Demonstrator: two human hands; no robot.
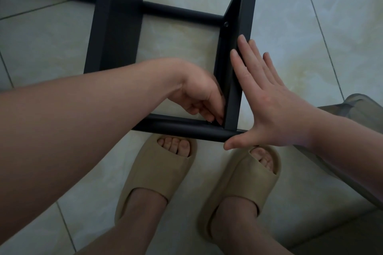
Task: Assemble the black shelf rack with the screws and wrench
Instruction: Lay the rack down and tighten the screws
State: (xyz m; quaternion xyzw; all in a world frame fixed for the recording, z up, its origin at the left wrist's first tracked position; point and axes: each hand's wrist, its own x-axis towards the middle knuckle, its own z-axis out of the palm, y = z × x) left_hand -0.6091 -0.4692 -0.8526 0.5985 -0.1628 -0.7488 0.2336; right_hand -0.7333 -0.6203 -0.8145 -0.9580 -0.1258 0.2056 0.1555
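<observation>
Black shelf rack (116,27), lying on the tiled floor (310,27) before the feet: left hand (199,97) is reaching into its near right corner, fingertips (215,119) pinching what is probably a screw (209,121) at the joint, while right hand (267,97) is pressing flat, fingers straight, against the side panel (234,89) from outside.

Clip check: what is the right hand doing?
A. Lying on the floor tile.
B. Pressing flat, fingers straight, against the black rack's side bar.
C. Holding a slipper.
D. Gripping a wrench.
B: the right hand lies open against the rack's side bar, holding nothing.
</observation>
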